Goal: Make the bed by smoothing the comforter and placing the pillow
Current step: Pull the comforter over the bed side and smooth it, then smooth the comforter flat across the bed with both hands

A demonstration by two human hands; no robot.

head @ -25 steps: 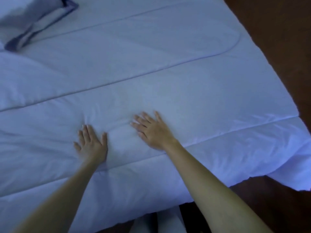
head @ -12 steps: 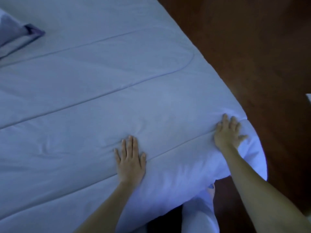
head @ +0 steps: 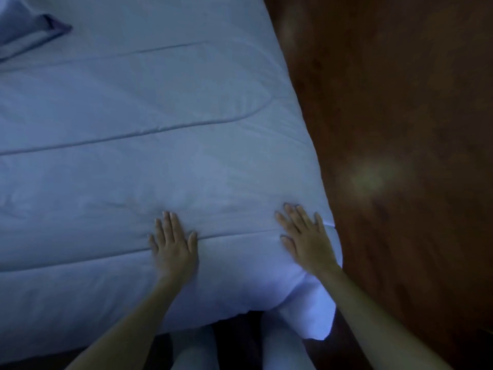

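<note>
A pale white comforter (head: 133,156) with stitched seams covers the bed and fills the left and middle of the head view. My left hand (head: 173,244) lies flat on it near the foot edge, fingers straight, across a seam. My right hand (head: 304,236) presses flat on the comforter's near right corner, fingers spread, close to the bed's side edge. A pillow (head: 29,33) with a dark border shows only its corner at the top left.
Dark brown wooden floor (head: 400,129) runs along the right side of the bed, with a pale light reflection on it. My legs in light trousers (head: 282,348) stand at the foot of the bed, below the hanging comforter edge.
My right hand slid from the middle of the comforter out to its right corner. My left hand also shifted right along the foot edge. The view swung toward the bed's right side.
</note>
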